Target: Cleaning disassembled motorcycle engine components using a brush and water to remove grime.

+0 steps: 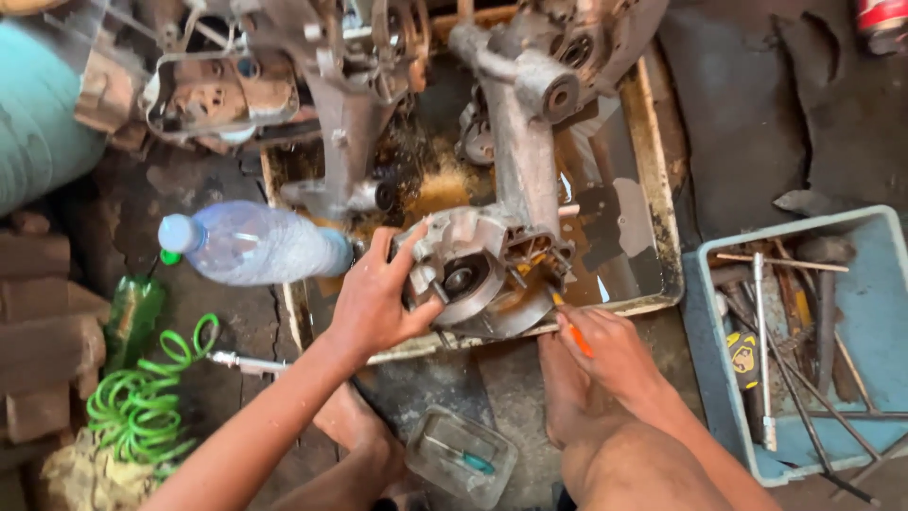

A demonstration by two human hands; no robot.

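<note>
A grey metal engine casing lies in a rusty, oily tray. My left hand grips the casing's round front end from the left, thumb up over its top. My right hand holds an orange-handled tool, its tip pointing up at the lower right of that round end. Both my bare feet rest on the floor below the tray's front edge.
A clear plastic bottle lies left of the tray. A green coiled air hose and a green bottle sit at the left. At right stands a blue crate of hand tools. A small clear container lies between my feet.
</note>
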